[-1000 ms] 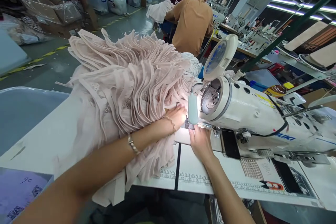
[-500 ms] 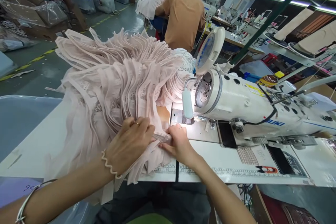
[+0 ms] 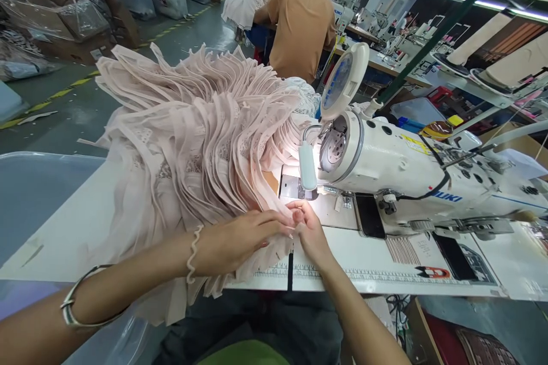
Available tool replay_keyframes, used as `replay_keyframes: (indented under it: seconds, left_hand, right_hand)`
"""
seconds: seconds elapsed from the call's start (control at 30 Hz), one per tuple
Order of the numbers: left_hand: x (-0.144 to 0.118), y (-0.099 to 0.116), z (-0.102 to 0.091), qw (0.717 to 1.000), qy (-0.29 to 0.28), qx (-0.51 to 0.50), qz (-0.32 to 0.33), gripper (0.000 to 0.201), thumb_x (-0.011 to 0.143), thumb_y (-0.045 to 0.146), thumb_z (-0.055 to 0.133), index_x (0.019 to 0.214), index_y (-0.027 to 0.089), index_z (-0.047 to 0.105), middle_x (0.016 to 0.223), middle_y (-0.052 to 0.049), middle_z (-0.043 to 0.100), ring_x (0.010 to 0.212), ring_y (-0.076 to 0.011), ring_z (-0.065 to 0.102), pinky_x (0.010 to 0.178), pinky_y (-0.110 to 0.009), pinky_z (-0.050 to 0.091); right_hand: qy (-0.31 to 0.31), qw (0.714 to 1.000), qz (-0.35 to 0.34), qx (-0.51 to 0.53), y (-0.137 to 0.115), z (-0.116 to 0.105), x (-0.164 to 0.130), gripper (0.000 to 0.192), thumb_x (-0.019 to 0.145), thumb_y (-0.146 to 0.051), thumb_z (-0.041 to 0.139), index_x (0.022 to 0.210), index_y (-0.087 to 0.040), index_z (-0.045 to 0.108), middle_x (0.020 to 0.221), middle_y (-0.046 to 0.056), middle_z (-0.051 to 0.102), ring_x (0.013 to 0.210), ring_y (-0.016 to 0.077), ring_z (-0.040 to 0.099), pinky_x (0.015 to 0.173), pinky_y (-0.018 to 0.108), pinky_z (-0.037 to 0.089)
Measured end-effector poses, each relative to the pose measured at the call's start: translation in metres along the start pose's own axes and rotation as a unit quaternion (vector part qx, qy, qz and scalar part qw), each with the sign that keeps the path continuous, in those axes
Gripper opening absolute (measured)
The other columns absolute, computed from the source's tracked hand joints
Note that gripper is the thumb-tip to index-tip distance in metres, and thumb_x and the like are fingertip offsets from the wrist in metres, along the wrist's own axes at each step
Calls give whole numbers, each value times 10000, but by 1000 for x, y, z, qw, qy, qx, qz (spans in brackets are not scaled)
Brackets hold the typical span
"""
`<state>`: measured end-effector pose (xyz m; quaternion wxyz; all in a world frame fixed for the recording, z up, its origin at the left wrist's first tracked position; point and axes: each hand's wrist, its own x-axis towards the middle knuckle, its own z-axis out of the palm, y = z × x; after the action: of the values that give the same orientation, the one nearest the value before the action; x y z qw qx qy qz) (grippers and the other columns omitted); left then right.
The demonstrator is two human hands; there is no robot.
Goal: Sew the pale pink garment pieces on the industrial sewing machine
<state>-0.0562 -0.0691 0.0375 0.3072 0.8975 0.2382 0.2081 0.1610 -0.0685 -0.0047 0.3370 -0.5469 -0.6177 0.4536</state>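
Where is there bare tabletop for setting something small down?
Two patches of white tabletop: between right hand and brown-striped strip; between bluish bin and fabric pile. Crowded: where the left hand meets the pile.

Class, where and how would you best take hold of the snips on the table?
Probably by the orange handle, coming from the near right with the right hand once it frees the fabric. The snips lie with their dark blades toward the left and handle toward the right, so fingers stay off the blades.
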Motion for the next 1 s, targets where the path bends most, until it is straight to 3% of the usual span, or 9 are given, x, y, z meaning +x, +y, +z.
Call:
replay_keyframes:
  seconds: [0.13, 0.27, 0.47, 0.6, 0.7, 0.8, 0.87, 0.93, 1.0]
  left_hand:
    - [1, -1, 10, 997, -13, -72, 16, 551, 748, -97, 394, 1150, 240, 565, 1318, -52, 530, 1206, -149, 552, 1002, -280, 488]
    - [-2, -5, 15, 995, 91, -31, 16, 371, 866, -20, 340, 1025, 209, 586, 1267, -89, 519, 1202, -162, 539, 998, -316, 499]
    - [-3, -9, 10, 963, 210, 161, -46, 192, 990, 155, 390, 975, 155, 581, 1072, -99, 562, 974, -180, 589, 857, -310, 526]
    - [-9, -7, 4, 922, 117, 361, -71, 325, 999, 377, 478, 870, 124, 636, 853, -100, 639, 825, -243, 604, 790, -390, 487]
    - [-15, -8, -1, 946, -42, 319, -44, 417, 960, 433, 559, 647, 165, 624, 607, -27, 614, 595, -191, 572, 682, -343, 446]
    - [-11, -10, -4, 961, -140, 234, -48, 442, 948, 411, 591, 568, 185, 601, 475, 27, 534, 443, -140, 483, 519, -281, 343]
    - [-1, -11, -3, 969, -134, 204, -45, 287, 931, 339, 634, 687, 189, 643, 569, 37, 603, 505, -127, 541, 510, -255, 340]
    - [11, -14, 4, 970, -81, 230, -7, 48, 922, 203, 625, 911, 187, 669, 858, 6, 715, 748, -139, 649, 667, -236, 432]
    - [20, -20, 17, 948, -24, 314, 51, 245, 941, 89, 509, 1129, 177, 639, 1182, -60, 687, 1060, -199, 635, 927, -318, 432]
  right_hand:
    - [-92, 995, -37, -11, -7, -2, -2, 598, 881, -702, 458, 1219, -215, 531, 1084, 63, 638, 899, 198, 606, 747, 297, 478]
    - [-148, 985, -46, -74, -12, -10, -4, 469, 777, -512, 727, 1130, -230, 602, 1061, 25, 621, 957, 202, 571, 825, 314, 466]
    - [-77, 996, -39, -39, -5, -3, -10, 264, 769, -348, 700, 980, -196, 652, 1004, 30, 636, 946, 210, 584, 850, 330, 476]
    - [8, 995, 74, 71, 4, -3, -9, 250, 795, -349, 594, 963, -176, 659, 901, 36, 691, 856, 220, 632, 789, 334, 508]
    - [42, 979, 108, 170, 4, -7, -4, 426, 787, -327, 582, 1191, -194, 589, 1060, 53, 705, 961, 226, 650, 855, 349, 522]
    - [1, 981, 112, 157, 0, -10, 5, 486, 799, -308, 555, 1275, -214, 531, 1131, 58, 691, 1016, 221, 646, 872, 353, 526]
    - [-7, 993, 99, 59, -1, -11, 12, 467, 797, -313, 576, 1249, -202, 535, 1108, 67, 691, 1018, 232, 640, 883, 368, 517]
    - [7, 995, 84, -62, -1, -11, 18, 475, 786, -302, 608, 1238, -183, 528, 1005, 65, 699, 945, 242, 645, 856, 383, 513]
    - [21, 988, 61, -140, 2, -13, 22, 497, 798, -265, 590, 1275, -160, 498, 849, 34, 687, 824, 230, 643, 802, 374, 511]
